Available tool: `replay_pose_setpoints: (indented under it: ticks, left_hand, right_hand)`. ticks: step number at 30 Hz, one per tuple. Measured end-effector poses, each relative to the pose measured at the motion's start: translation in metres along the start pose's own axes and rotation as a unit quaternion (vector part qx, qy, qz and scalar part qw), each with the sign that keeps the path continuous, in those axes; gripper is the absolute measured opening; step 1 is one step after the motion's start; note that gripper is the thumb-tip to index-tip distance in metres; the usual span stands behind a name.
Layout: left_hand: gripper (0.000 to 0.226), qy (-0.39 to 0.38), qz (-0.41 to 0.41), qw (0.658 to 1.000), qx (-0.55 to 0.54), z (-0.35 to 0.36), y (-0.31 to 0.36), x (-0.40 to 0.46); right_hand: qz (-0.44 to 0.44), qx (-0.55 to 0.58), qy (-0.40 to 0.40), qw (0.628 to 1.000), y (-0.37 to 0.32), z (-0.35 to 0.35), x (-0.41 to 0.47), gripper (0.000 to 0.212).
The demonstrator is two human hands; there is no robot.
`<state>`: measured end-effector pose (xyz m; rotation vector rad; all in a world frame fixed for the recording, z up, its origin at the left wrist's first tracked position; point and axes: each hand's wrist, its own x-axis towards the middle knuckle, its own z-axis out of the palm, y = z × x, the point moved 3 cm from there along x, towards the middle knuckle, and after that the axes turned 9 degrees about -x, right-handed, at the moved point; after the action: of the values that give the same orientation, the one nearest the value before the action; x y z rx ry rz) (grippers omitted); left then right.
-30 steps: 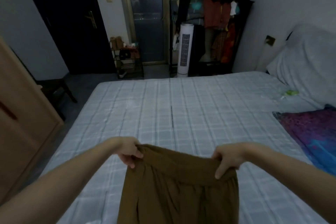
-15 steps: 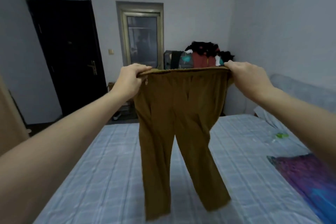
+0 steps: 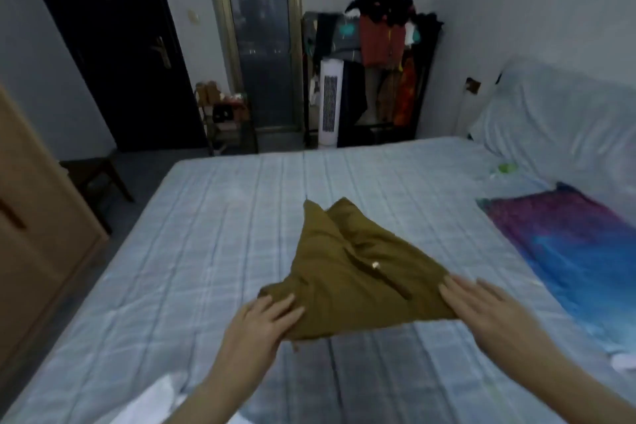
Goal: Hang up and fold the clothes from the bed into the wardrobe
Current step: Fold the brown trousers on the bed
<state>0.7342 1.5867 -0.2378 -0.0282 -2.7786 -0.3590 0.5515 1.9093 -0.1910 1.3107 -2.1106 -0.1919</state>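
The brown trousers (image 3: pixel 351 272) are spread over the checked bed (image 3: pixel 206 251), legs bunched and pointing away from me. The waistband is nearest me and casts a shadow on the sheet. My left hand (image 3: pixel 261 323) grips its left corner, fingers on top. At the right corner, my right hand (image 3: pixel 481 310) holds the band with fingers flat across the fabric. The wooden wardrobe (image 3: pixel 41 234) stands along the left edge of the view.
A purple and blue cloth (image 3: pixel 568 241) lies on the bed's right side, below a pale pillow (image 3: pixel 550 127). White fabric (image 3: pixel 151 403) shows at the bottom left. Beyond the bed are a loaded clothes rack (image 3: pixel 382 45), a white tower fan (image 3: pixel 330 103) and a dark stool (image 3: pixel 96 175).
The trousers were lifted high and hung full length half a second ago. Both hands have since come down, and the legs have swung forward onto the bed.
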Motion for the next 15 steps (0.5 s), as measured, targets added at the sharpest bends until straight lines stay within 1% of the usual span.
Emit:
replay_pose_setpoints:
  ticks: [3,4,6,7,8,10,12,13,14,15]
  left_hand:
    - [0.045,-0.114,-0.004,0.993,0.032,0.082,0.014,-0.071]
    - [0.043,-0.166,-0.008,0.986,0.032,0.109,0.018,-0.094]
    - [0.039,-0.268,-0.032,0.963,0.022,0.165,0.022,-0.143]
    - [0.034,-0.315,-0.044,0.948,0.015,0.188,0.025,-0.170]
    - [0.026,-0.351,-0.051,0.935,0.009,0.209,0.029,-0.194]
    - [0.024,-0.394,-0.049,0.918,-0.013,0.240,0.039,-0.238]
    - [0.023,-0.430,-0.054,0.901,-0.019,0.260,0.052,-0.273]
    - [0.030,-0.445,-0.042,0.894,-0.014,0.268,0.060,-0.288]
    - [0.035,-0.445,-0.029,0.895,-0.010,0.277,0.067,-0.300]
    - [0.039,-0.443,-0.029,0.896,-0.009,0.281,0.074,-0.310]
  right_hand:
    - [-0.006,0.076,-0.116,0.990,-0.073,0.055,-0.093,0.055]
    - [-0.009,0.094,-0.150,0.984,-0.098,0.072,-0.119,0.055]
    - [-0.022,0.107,-0.223,0.969,-0.147,0.105,-0.173,0.054]
    - [-0.030,0.112,-0.265,0.957,-0.168,0.116,-0.195,0.050]
    - [-0.039,0.116,-0.286,0.950,-0.187,0.126,-0.217,0.045]
    - [-0.049,0.123,-0.320,0.938,-0.219,0.138,-0.257,0.043]
    - [-0.031,0.129,-0.346,0.929,-0.242,0.143,-0.291,0.051]
    - [-0.015,0.131,-0.369,0.920,-0.251,0.142,-0.304,0.050]
    - [0.003,0.131,-0.386,0.913,-0.259,0.142,-0.317,0.046]
    - [0.026,0.135,-0.422,0.896,-0.264,0.140,-0.326,0.042]
